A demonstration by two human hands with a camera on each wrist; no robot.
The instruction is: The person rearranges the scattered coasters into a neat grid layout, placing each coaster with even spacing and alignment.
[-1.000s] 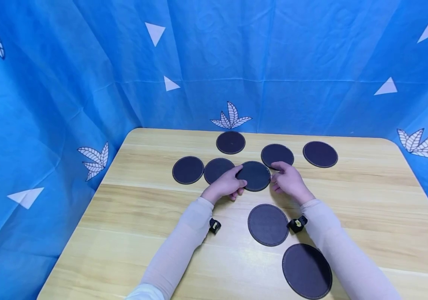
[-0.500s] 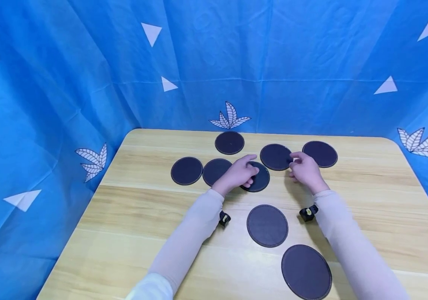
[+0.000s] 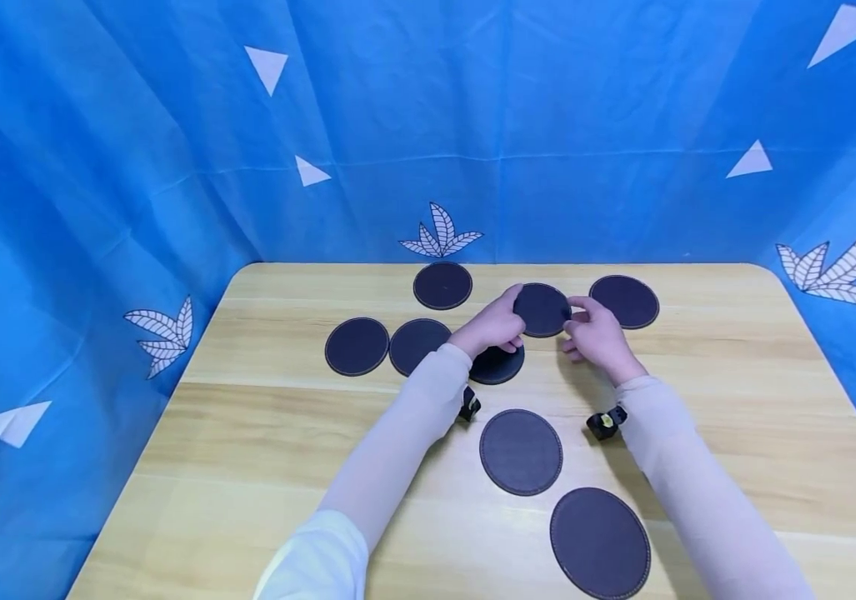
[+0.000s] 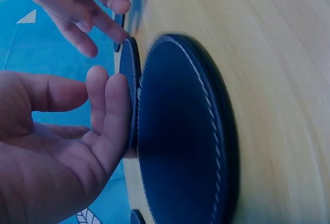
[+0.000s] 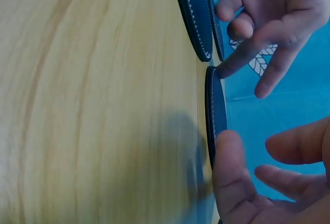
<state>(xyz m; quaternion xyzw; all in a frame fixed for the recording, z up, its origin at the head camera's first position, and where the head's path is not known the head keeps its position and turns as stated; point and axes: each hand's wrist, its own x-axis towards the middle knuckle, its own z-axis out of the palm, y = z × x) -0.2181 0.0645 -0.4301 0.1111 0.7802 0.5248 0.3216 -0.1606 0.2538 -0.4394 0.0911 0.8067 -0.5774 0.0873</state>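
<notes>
Several round dark leather coasters with stitched rims lie flat on the table. My left hand (image 3: 493,323) reaches over a front coaster (image 3: 498,364), its fingertips at the left edge of a coaster behind it (image 3: 542,310). At that same coaster's right edge are the fingertips of my right hand (image 3: 598,335), so the two hands flank it. In the left wrist view the front coaster (image 4: 180,131) looms close beside the fingers. From the right wrist, the flanked coaster (image 5: 216,110) is seen edge-on, with a finger of each hand at its rim.
To the left, two coasters (image 3: 357,346) (image 3: 416,346) lie side by side, and one more (image 3: 443,286) sits at the back edge. Another coaster (image 3: 624,302) is at the back right. Two larger ones (image 3: 521,452) (image 3: 600,542) lie nearer me on the wooden table (image 3: 247,467). A blue curtain (image 3: 397,100) hangs behind.
My left hand has moved right and back, from the front coaster to the one behind it. My right hand has shifted to that coaster's right edge. The head view has turned slightly.
</notes>
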